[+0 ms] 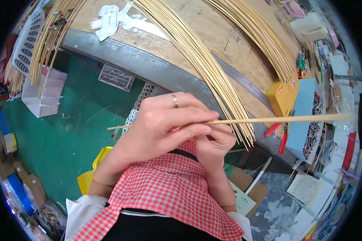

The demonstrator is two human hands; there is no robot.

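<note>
A springy, lightweight stick [277, 120], pinched by both hands

The stick was long, thin and straw-coloured, held in the air before the front edge of the table [209, 32], its right part passing across the view of that table's right corner. It looked like a single piece, though two lying tightly together could not be ruled out.

It was probably very light, firm along its length yet springy sideways. The surface looked smooth, so it might have slid or rolled under a loose pinch; a sharp bend could have cracked or splintered it. The best hold was likely a fingertip pinch with the two hands close together, since the long right end, blurred at its tip, would have whipped about.

The left hand [165, 124], wearing a ring, was closed over the stick, thumb and fingertips pressing it; a short end poked out beyond it on the left. The right hand [216, 146] was curled just beside and below those fingertips, gripping the stick too, though its contact was partly hidden.

Below them lay a checked apron [169, 176]. On the table, a bundle of similar sticks [201, 60] reached the front edge, with a ruler [245, 83] beside it. Toward the right end stood a yellow box [279, 98], near a red-handled tool [283, 142] at the front corner.
</note>
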